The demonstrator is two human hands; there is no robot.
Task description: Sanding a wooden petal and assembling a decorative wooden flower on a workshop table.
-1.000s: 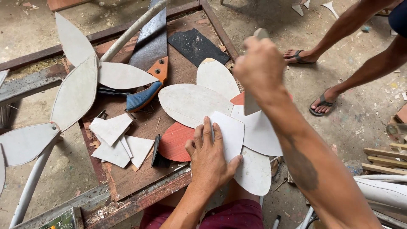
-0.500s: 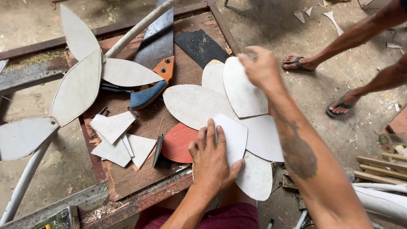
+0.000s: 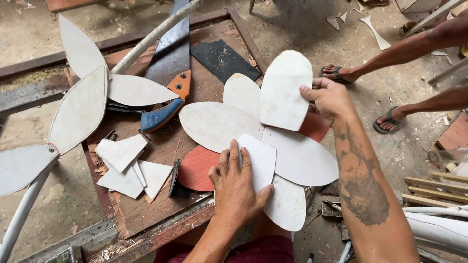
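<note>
The white petal-shaped piece (image 3: 285, 92) sits in your right hand (image 3: 329, 100), pinched at its right edge between thumb and fingers, and it lies tilted over the top of the flower-like cluster of white petals (image 3: 219, 124) on the wooden board (image 3: 141, 214). Your left hand (image 3: 236, 187) presses flat, fingers spread, on a smaller white petal (image 3: 261, 158) at the near side of the cluster, gripping nothing. A red disc (image 3: 197, 168) shows under the petals, just left of that hand. To the left lie loose white offcuts (image 3: 122, 163), and beyond them a handsaw (image 3: 168, 78) with an orange and blue handle rests on the board. Another person's sandalled feet (image 3: 363, 97) stand on the dusty floor (image 3: 302, 24) to your right.
</note>
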